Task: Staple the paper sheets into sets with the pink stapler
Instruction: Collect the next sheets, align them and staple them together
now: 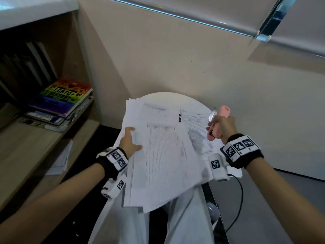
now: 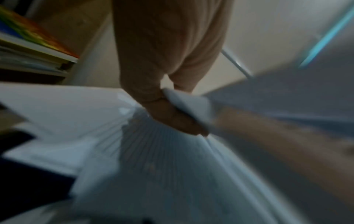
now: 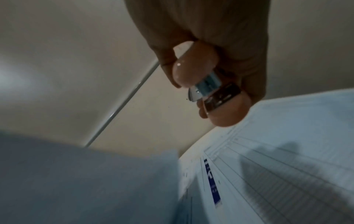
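My left hand (image 1: 129,141) grips the left edge of a set of printed sheets (image 1: 168,161), lifted and blurred above the small white round table (image 1: 175,97); in the left wrist view the thumb (image 2: 172,118) pinches a paper corner (image 2: 189,104). My right hand (image 1: 222,126) holds the pink stapler (image 1: 220,120) upright in the air over the table's right side, its metal mouth showing in the right wrist view of the stapler (image 3: 203,84). More printed sheets (image 1: 198,124) lie flat on the table under it, one with a blue label (image 3: 211,180).
A wooden shelf unit (image 1: 35,138) stands to the left, with a rainbow-covered book (image 1: 61,97) on a stack. A beige wall (image 1: 175,59) rises right behind the table. A black cable (image 1: 241,199) hangs at the lower right. My light trousers (image 1: 184,217) are below the papers.
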